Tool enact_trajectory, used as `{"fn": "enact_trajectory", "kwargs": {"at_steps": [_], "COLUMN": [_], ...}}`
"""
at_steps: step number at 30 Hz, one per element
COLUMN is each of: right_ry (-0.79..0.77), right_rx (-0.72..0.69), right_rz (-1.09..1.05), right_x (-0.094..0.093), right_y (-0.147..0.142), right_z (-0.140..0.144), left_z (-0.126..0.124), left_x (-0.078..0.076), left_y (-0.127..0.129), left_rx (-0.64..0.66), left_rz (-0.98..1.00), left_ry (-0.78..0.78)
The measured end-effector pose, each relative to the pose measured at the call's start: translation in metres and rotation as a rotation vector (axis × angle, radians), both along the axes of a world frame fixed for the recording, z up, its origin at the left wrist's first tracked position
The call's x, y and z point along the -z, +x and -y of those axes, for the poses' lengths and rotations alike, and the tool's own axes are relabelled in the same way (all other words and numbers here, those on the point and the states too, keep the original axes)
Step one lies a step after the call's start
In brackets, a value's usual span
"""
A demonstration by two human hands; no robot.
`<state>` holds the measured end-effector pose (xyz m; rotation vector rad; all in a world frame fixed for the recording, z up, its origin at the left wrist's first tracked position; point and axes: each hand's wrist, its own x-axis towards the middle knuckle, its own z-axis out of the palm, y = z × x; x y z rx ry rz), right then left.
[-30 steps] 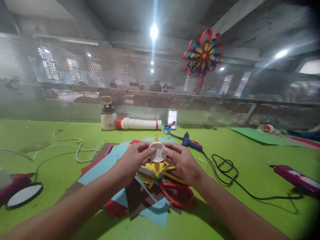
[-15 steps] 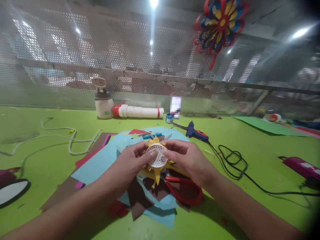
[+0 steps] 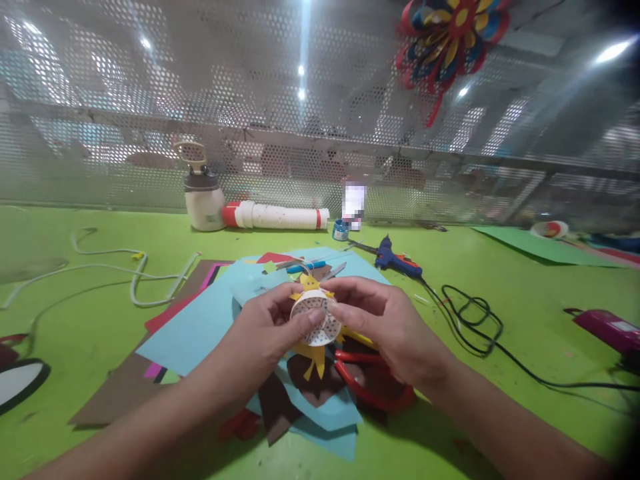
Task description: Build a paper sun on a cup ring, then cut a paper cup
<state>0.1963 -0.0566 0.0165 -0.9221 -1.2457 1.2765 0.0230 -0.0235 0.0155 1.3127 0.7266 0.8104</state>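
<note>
head view: left hand [image 3: 273, 323] and right hand [image 3: 387, 323] both pinched on the paper turtle [image 3: 320, 337], one each side, thumbs over its dotted white shell. turtle sits above light-blue paper [image 3: 183, 333]; red-handled scissors [image 3: 360, 359] near right hand. glue gun [image 3: 393, 259] lies farther back.

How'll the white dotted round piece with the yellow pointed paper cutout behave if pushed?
The white dotted round piece probably flexes or dents, since its rim looks thin. The yellow pointed paper cutout is likely floppy, easily creased at its narrow tips. Probably light overall: small, pinched between fingers.
</note>
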Motion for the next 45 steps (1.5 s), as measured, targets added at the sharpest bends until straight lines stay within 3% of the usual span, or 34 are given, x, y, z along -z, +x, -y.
{"fn": "enact_trajectory", "kwargs": {"at_steps": [6, 14, 19, 35, 45], "right_ry": [0.136, 0.694, 0.833, 0.941, 0.774], "right_rx": [0.093, 0.216, 0.268, 0.362, 0.307], "right_rz": [0.120, 0.533, 0.625, 0.675, 0.562], "right_x": [-0.006, -0.013, -0.016, -0.020, -0.013], "right_y": [0.004, 0.006, 0.002, -0.001, 0.001], "right_z": [0.005, 0.012, 0.016, 0.018, 0.016], "left_z": [0.002, 0.007, 0.009, 0.010, 0.008], "left_x": [-0.003, -0.003, -0.003, -0.002, 0.002], "left_y": [0.002, 0.001, 0.001, 0.001, 0.001], "left_rx": [-0.057, -0.106, -0.162, -0.154, -0.097], "left_rz": [-0.012, -0.043, -0.011, -0.059, -0.031], "left_ry": [0.095, 0.242, 0.387, 0.475, 0.384]}}
